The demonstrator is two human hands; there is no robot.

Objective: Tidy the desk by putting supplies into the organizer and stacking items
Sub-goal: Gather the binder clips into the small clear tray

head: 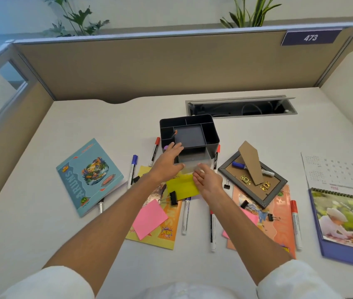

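Both hands at the dark organizer [189,134], far side of the desk [41,212]. Left hand [167,160] flat, fingers straight, resting against the near-left wall. Right hand [209,180] relaxed, fingers spread at the front lip of the clear drawer [192,161], pinching nothing visible. Just beneath and nearward of the right palm: yellow sticky pad [182,187], long axis left-to-right. Probably next in; right hand nearer.

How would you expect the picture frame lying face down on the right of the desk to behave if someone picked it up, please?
The picture frame looks rigid, so it should lift flat without flexing. Its cardboard stand is propped open and would probably flap. The blue marker resting on its back would likely roll off if the frame tilts.
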